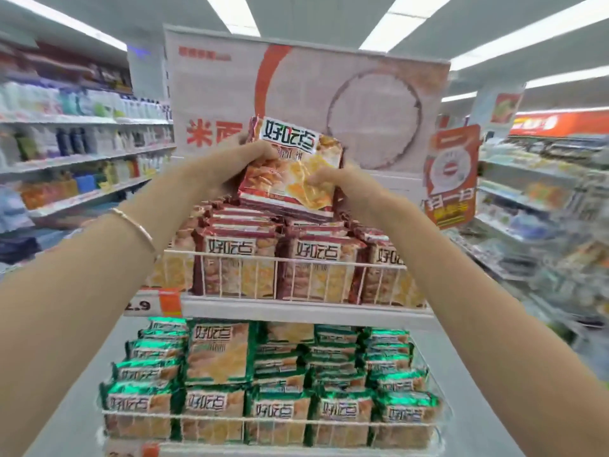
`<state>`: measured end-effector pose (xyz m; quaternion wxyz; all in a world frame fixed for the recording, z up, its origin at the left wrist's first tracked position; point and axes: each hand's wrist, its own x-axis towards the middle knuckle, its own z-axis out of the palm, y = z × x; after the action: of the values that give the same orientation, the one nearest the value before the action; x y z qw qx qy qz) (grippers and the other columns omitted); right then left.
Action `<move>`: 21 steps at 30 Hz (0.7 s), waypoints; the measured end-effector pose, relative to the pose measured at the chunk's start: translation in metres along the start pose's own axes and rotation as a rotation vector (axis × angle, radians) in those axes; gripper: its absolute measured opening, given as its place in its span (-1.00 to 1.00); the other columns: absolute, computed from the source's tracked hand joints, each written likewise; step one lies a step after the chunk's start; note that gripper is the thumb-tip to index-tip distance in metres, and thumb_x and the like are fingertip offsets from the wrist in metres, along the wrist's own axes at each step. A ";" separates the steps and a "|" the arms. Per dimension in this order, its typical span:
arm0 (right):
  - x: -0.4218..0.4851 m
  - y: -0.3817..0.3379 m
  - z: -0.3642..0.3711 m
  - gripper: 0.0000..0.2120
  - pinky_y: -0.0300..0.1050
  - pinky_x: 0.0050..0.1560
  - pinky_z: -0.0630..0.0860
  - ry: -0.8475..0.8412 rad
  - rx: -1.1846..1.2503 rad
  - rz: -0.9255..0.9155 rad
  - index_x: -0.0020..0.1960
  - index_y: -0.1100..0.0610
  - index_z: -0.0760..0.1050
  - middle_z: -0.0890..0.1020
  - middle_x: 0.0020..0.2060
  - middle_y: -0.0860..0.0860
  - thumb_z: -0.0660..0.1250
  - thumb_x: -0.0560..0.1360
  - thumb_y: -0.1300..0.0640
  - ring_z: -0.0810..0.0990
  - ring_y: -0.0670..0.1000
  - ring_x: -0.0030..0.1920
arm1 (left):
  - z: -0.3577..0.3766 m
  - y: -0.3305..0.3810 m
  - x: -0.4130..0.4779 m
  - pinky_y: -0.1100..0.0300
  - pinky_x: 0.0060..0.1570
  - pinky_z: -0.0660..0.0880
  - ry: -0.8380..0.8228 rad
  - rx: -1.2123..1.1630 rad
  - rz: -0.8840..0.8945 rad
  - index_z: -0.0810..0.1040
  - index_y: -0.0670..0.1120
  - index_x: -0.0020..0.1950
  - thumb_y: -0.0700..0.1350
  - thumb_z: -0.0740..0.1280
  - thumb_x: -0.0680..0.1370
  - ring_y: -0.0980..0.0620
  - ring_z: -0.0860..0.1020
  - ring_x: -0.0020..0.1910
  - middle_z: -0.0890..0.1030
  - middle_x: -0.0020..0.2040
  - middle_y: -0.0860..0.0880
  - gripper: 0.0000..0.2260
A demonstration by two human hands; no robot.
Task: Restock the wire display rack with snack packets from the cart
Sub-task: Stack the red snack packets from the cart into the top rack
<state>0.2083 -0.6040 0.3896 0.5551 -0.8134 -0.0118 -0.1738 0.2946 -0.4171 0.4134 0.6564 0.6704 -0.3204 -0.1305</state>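
Left forearm (pixel 82 291): nearest my view, reaching up toward the display; thin bracelet (pixel 138 230) at the wrist.

Left hand (pixel 227 163): fingers curled round the upper left edge of the red packet (pixel 293 166), thumb laid across its front.

Red packet: held upright, tilted a little, label toward me, over the top tier of the wire rack (pixel 296 263). Its lower edge meets the red pile (pixel 263 219); I cannot tell whether it rests there.

Right hand (pixel 342 183): fingertips pinching the packet's lower right edge.

Right forearm (pixel 461 291): runs in from the lower right.

Green packets (pixel 276 410): lower tier, well filled. Cart: not in view.

Risks, as I judge them:
- The red pile stands higher than the wire front, so nothing fences its upper layers. One more glossy wrapper on top could slide forward and fall.
- Setting the packet down tilted, or letting go with one hand first, could tip it sideways.
- Pressing down to seat it could shift the layers beneath.
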 end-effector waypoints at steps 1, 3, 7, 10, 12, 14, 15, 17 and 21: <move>0.011 0.002 -0.008 -0.94 -0.11 -0.05 0.52 -0.010 -0.018 -0.014 -0.18 0.05 0.63 0.66 -0.28 -0.13 0.48 0.36 0.16 0.61 -0.07 -0.18 | -0.001 0.001 0.016 0.29 -0.52 0.48 0.008 0.031 0.010 0.42 -0.09 0.02 -0.27 0.34 0.55 0.14 0.52 -0.52 0.57 -0.40 0.03 -0.86; 0.030 0.007 -0.019 -0.80 -0.17 -0.06 0.55 -0.015 -0.072 -0.036 -0.07 0.07 0.56 0.66 -0.25 -0.11 0.51 0.40 0.27 0.62 -0.12 -0.20 | -0.006 0.000 0.042 0.28 -0.44 0.52 0.025 0.144 0.015 0.45 -0.09 0.11 -0.30 0.35 0.55 0.13 0.59 -0.44 0.64 -0.31 -0.01 -0.80; 0.076 0.022 -0.005 -0.03 -0.18 0.31 0.36 0.080 -0.188 -0.114 0.57 0.17 0.04 0.40 0.41 0.05 0.58 0.38 0.25 0.41 0.03 0.37 | -0.030 -0.023 0.078 0.19 -0.20 0.58 0.153 0.257 0.037 0.38 -0.02 0.40 -0.38 0.40 0.49 0.07 0.66 -0.14 0.65 0.02 -0.10 -0.46; 0.114 0.040 0.026 0.21 -0.26 0.36 0.22 0.034 -0.166 -0.126 0.60 0.10 -0.35 0.00 0.62 0.06 0.58 0.40 0.17 0.11 0.08 0.57 | -0.052 -0.055 0.092 0.08 0.00 0.61 0.385 0.250 0.024 0.29 0.09 0.50 -0.36 0.48 0.35 -0.07 0.61 0.03 0.59 0.15 -0.11 -0.20; 0.137 0.061 0.041 0.14 -0.24 0.30 0.39 -0.063 -0.265 -0.085 0.60 0.14 -0.32 0.21 0.55 0.13 0.53 0.44 0.17 0.35 0.12 0.45 | -0.062 -0.080 0.098 -0.04 0.08 0.58 0.459 0.235 -0.051 0.34 0.05 0.46 -0.25 0.54 0.28 -0.10 0.61 0.05 0.58 0.22 -0.12 -0.21; 0.153 0.078 0.047 0.06 -0.41 -0.23 0.50 -0.112 -0.374 -0.034 0.59 0.25 -0.24 0.54 0.14 0.15 0.50 0.45 0.20 0.61 0.00 -0.04 | -0.064 -0.100 0.102 0.04 -0.07 0.57 0.424 0.167 -0.162 0.49 -0.05 0.22 -0.19 0.51 0.39 -0.05 0.64 -0.15 0.67 0.04 -0.16 -0.56; 0.159 0.085 0.047 0.09 -0.41 -0.38 0.43 -0.125 -0.373 -0.008 0.58 0.23 -0.31 0.56 0.02 0.12 0.50 0.45 0.19 0.57 -0.04 -0.18 | -0.060 -0.103 0.101 0.09 -0.14 0.54 0.403 0.147 -0.200 0.51 -0.08 0.09 -0.17 0.47 0.45 -0.02 0.63 -0.23 0.68 -0.08 -0.14 -0.74; 0.168 0.091 0.043 0.22 -0.30 -0.27 0.47 -0.132 -0.340 0.018 0.56 0.17 -0.45 0.57 0.03 0.11 0.54 0.43 0.12 0.59 0.01 -0.12 | -0.059 -0.106 0.104 0.13 -0.22 0.48 0.341 0.194 -0.211 0.47 -0.12 -0.09 -0.14 0.41 0.51 0.00 0.55 -0.32 0.58 -0.25 -0.07 -0.87; 0.181 0.092 0.043 0.39 0.06 0.30 0.48 -0.106 -0.203 0.006 0.61 0.08 -0.23 0.43 0.41 0.03 0.65 0.14 -0.19 0.48 0.10 0.34 | -0.060 -0.093 0.111 0.23 -0.36 0.42 0.397 0.282 -0.108 0.40 -0.06 -0.21 -0.07 0.37 0.52 0.05 0.38 -0.43 0.43 -0.38 0.00 -0.81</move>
<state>0.4096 -0.6318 0.3470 0.4690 -0.8735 -0.0211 -0.1290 0.4390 -0.4418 0.3574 0.5985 0.7840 -0.1638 0.0146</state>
